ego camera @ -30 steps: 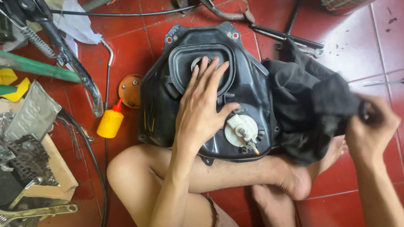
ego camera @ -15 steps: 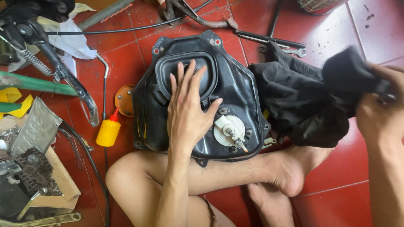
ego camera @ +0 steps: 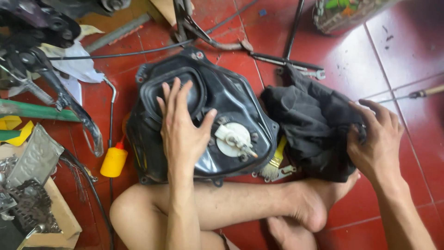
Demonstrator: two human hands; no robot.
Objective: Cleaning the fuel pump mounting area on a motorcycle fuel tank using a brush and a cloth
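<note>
Left hand [ego camera: 182, 127]: lies flat and released on the black plastic tank [ego camera: 203, 122], fingers spread over the oval opening, thumb pointing toward the white round fitting [ego camera: 235, 140]. It grasps nothing.
Right hand [ego camera: 377, 141]: fingers are bent around the right edge of the black cloth [ego camera: 312, 122] and grasp it.
Black plastic tank: rests on the red tiled floor [ego camera: 402, 60], in the middle of the scene, just beyond the person's crossed bare leg [ego camera: 231, 206].
White round fitting: sits on the near right part of the tank, with a short pipe that points to the right.
Black cloth: crumpled heap on the floor, touching the right side of the tank.
Brush [ego camera: 274, 164]: yellow handle, pale bristles; it lies partly under the cloth, between tank and cloth, near side.
Yellow bottle [ego camera: 114, 159]: red tip, lies on the floor just beside the left side of the tank.
Wrench [ego camera: 310, 73]: on the floor, far side of the cloth, next to a dark metal rod.
Left edge: dark metal parts and a cardboard box [ego camera: 55, 217] with small metal pieces inside.
Far right: a basket [ego camera: 342, 16] stands on the floor.
</note>
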